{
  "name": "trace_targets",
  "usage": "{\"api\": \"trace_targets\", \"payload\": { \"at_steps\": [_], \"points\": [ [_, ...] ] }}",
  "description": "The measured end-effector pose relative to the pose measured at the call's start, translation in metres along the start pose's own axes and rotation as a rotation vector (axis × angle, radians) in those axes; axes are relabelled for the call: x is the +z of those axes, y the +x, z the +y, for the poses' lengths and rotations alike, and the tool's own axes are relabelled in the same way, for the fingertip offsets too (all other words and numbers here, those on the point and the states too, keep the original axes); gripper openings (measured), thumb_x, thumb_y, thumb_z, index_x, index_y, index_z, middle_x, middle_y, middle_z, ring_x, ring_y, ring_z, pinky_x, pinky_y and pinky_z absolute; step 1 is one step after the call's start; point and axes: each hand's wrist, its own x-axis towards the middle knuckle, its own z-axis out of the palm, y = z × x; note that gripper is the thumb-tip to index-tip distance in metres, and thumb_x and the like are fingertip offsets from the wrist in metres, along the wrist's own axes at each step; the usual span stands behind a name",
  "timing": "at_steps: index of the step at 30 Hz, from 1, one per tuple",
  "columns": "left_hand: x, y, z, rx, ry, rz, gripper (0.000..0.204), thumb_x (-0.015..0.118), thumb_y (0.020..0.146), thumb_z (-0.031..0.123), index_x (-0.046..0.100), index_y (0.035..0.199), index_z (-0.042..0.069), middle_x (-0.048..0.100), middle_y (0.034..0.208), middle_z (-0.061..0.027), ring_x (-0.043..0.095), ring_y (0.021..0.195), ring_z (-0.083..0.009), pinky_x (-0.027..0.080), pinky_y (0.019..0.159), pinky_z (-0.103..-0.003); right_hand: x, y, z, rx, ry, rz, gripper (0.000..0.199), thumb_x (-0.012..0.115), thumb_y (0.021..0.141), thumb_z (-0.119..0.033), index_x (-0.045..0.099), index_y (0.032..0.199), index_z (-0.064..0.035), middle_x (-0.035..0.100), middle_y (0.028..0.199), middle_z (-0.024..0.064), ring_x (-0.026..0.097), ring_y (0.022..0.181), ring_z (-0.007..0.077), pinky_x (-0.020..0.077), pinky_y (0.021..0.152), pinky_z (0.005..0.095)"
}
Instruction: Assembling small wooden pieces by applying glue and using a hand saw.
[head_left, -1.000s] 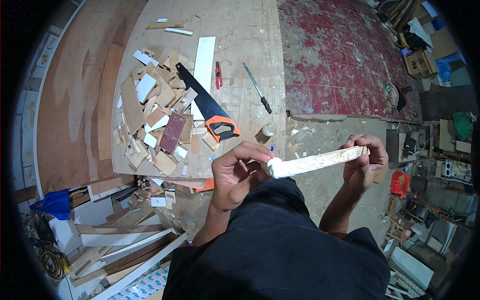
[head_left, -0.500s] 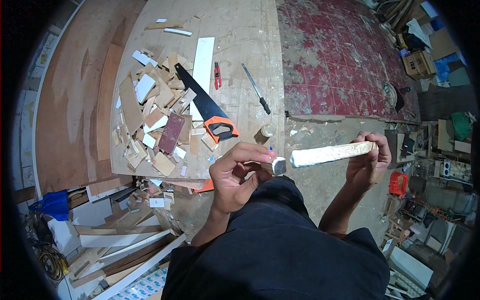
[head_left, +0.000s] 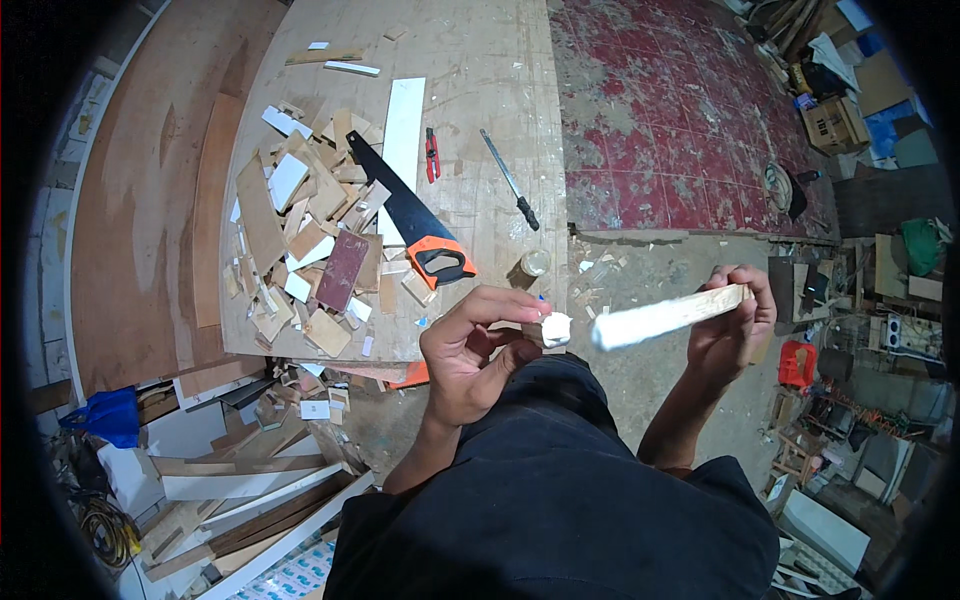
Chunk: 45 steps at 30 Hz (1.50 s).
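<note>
My left hand [head_left: 465, 350] pinches a small wooden block [head_left: 556, 331] between thumb and fingers, its bright whitish end turned to the right. With my right hand [head_left: 738, 318] I grip a wooden stick [head_left: 665, 316] by its far right end. The stick's white free end points left toward the block, a small gap apart. Beyond my left hand, on the workbench [head_left: 480, 90], lies a handsaw [head_left: 405, 195] with an orange and black handle. A small round jar [head_left: 536, 263] stands near the bench edge.
Wood offcuts [head_left: 305, 220] are heaped on the bench's left part. A white board [head_left: 404, 130], a red hand tool [head_left: 432, 155] and a metal rod with a black handle [head_left: 510, 180] lie there too. Boards [head_left: 250, 490] are stacked lower left; a red crate [head_left: 797, 364] sits right.
The stick's free end has swung slightly down and right, widening the gap to the block. The block's end, dark grey before, now looks bright white. Both hands keep their hold.
</note>
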Motion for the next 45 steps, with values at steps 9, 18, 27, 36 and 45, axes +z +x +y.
{"api": "trace_targets", "payload": {
  "at_steps": [9,18,27,36,45],
  "points": [
    [-0.001,0.001,0.003,-0.016,0.003,0.002,0.024,0.064,0.087,-0.010,0.063,0.110,-0.005,0.062,0.114,-0.0168,0.065,0.104,-0.0202,0.060,0.079,-0.026,0.000,0.002,-0.002,0.019,-0.071,-0.068,0.039,0.075,0.089,-0.024,0.061,0.107,0.0087,0.065,0.093,0.0195,0.066,0.087,0.0232,0.0545,0.077,0.0314],
    [0.002,0.004,0.003,0.018,0.127,0.008,0.025,0.065,0.087,-0.009,0.063,0.111,-0.003,0.062,0.115,-0.0164,0.066,0.105,-0.0217,0.060,0.083,-0.028,0.010,-0.002,0.009,0.100,-0.043,-0.088,0.038,0.074,0.089,-0.023,0.060,0.106,0.0084,0.065,0.093,0.0197,0.066,0.087,0.0234,0.0547,0.077,0.0322],
    [0.000,0.001,0.004,-0.016,0.094,0.033,0.025,0.065,0.087,-0.011,0.063,0.110,-0.004,0.063,0.114,-0.0166,0.066,0.103,-0.0201,0.059,0.080,-0.026,-0.001,-0.001,0.014,0.214,0.139,0.023,0.037,0.068,0.094,-0.022,0.058,0.112,0.0082,0.063,0.096,0.0178,0.064,0.086,0.0194,0.0540,0.070,0.0251],
    [0.003,-0.001,0.007,0.034,0.171,0.042,0.024,0.068,0.086,-0.007,0.063,0.110,-0.004,0.063,0.113,-0.0174,0.067,0.100,-0.0200,0.059,0.080,-0.026,-0.005,0.003,0.002,0.070,-0.067,-0.058,0.035,0.073,0.090,-0.020,0.061,0.105,0.0090,0.064,0.094,0.0171,0.066,0.088,0.0228,0.0543,0.079,0.0315],
    [0.008,-0.002,0.007,0.023,0.249,0.060,0.024,0.067,0.087,-0.006,0.065,0.111,-0.002,0.064,0.112,-0.0151,0.069,0.095,-0.0184,0.060,0.079,-0.027,-0.001,-0.002,0.010,0.106,-0.072,-0.126,0.036,0.075,0.088,-0.021,0.061,0.105,0.0082,0.066,0.093,0.0195,0.066,0.088,0.0236,0.0541,0.077,0.0320]
  ]
}}
